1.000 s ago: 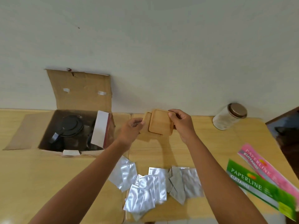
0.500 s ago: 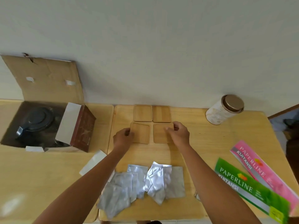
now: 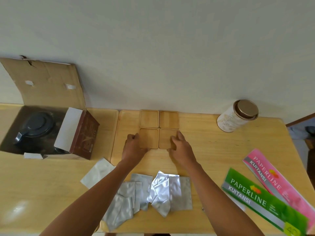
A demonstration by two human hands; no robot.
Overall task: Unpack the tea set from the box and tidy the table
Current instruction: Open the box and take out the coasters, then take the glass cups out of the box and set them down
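Head view: left hand [image 3: 134,147] and right hand [image 3: 180,147], grips spread flat, seemingly nudge the near wooden coasters [image 3: 148,140] square against the far pair, tidying the grid.

Soft, even daylight, fairly bright; no harsh shadows. Faint shade under both forearms and beside the open brown cardboard box [image 3: 42,92], whose inside is dark w/ little detail. Pale glare patch on the light wooden table [image 3: 25,184] at lower left. Crinkled silver foil sachets [image 3: 153,193] catch bright highlights. Wide-angle bend: table edge and wall line curve. Green and pink paper pads [image 3: 265,200] at lower right are smeared, esp. toward the corner.
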